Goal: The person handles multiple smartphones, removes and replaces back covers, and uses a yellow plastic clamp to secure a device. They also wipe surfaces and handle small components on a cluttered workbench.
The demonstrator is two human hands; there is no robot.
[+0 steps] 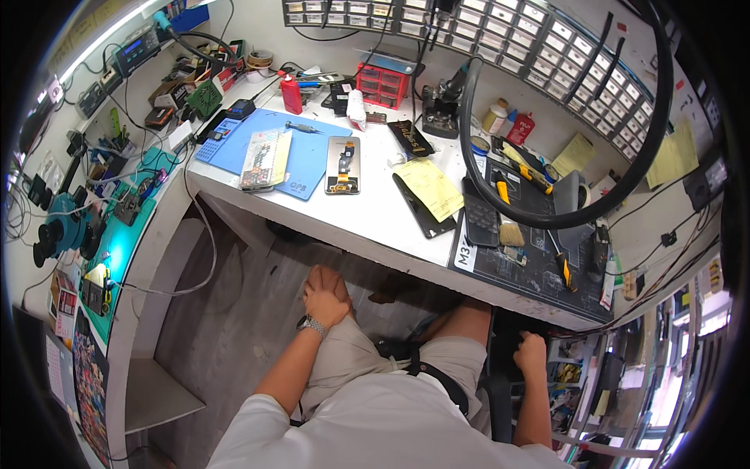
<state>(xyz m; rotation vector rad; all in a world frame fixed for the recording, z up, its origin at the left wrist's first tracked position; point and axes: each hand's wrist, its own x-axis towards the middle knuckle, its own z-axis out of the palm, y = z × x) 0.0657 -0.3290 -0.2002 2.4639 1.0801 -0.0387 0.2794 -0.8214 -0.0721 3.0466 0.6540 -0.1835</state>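
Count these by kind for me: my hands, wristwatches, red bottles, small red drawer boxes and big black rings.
Hands, left hand and right hand: 2
Wristwatch: 1
Red bottles: 2
Small red drawer box: 1
Big black ring: 1
Total: 7

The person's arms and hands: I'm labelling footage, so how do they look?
Left hand and right hand are gloveless, forearms bare below short white sleeves. A silvery link-band watch is worn on the left; none shows on the right.
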